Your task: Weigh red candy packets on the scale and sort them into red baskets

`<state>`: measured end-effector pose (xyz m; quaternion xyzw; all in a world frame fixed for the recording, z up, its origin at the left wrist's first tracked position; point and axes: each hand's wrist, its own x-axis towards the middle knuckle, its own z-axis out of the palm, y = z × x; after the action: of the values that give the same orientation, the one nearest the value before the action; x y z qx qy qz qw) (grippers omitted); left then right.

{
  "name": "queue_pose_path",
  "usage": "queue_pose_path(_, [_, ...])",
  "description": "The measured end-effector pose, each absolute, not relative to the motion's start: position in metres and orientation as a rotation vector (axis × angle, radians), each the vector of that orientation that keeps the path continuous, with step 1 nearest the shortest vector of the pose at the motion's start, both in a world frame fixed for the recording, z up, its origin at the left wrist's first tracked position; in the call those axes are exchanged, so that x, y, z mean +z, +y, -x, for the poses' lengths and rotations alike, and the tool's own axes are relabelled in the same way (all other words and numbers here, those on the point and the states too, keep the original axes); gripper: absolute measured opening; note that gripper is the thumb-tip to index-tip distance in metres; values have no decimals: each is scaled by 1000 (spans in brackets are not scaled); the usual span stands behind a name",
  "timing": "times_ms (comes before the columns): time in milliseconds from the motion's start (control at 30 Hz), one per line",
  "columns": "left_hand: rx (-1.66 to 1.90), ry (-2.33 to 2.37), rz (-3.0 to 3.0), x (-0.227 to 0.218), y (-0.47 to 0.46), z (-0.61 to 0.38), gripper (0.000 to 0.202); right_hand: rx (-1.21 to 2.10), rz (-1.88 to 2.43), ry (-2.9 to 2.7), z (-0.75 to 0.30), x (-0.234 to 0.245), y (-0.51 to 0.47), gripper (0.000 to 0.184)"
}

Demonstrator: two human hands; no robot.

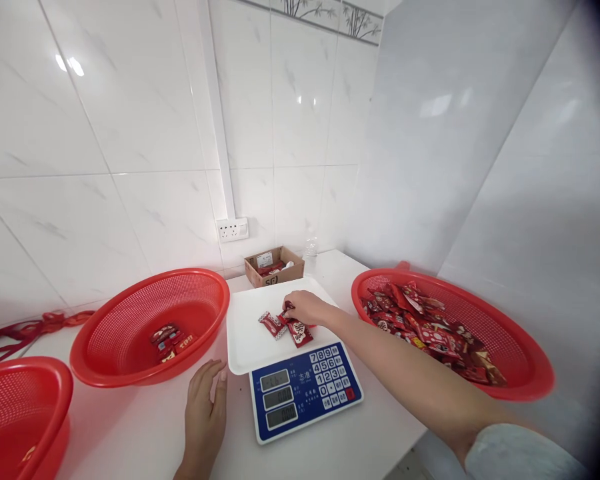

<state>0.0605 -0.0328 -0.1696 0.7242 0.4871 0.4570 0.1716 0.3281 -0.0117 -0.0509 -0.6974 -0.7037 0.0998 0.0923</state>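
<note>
My right hand (305, 308) reaches over the white pan (245, 347) of a digital scale, its fingers pinched on a small red wrapped snack (285, 313). Beside and below those fingers lie two more red packets, a snack packet with a checkered edge (272, 325) and a snack packet with pale lettering (300, 333). In front of the pan is the scale's blue panel (305, 390), with three displays and a keypad. My left hand (206, 400) is left of the scale, close to the table, thumb apart from the fingers, holding nothing.
A red basket (535, 373) heaped with wrapped snacks stands on the right. To the left is a red basket (95, 347) with a few packets, and nearer another red basket (50, 407). Behind the pan sit a cardboard box (255, 275) and a clear bottle (311, 245).
</note>
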Motion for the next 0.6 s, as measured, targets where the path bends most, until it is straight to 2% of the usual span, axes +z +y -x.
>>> queue_pose_path(600, [1291, 1386, -2057, -171, -32, -61, 34, 455, 2113, -2325, -328, -39, -1, 23])
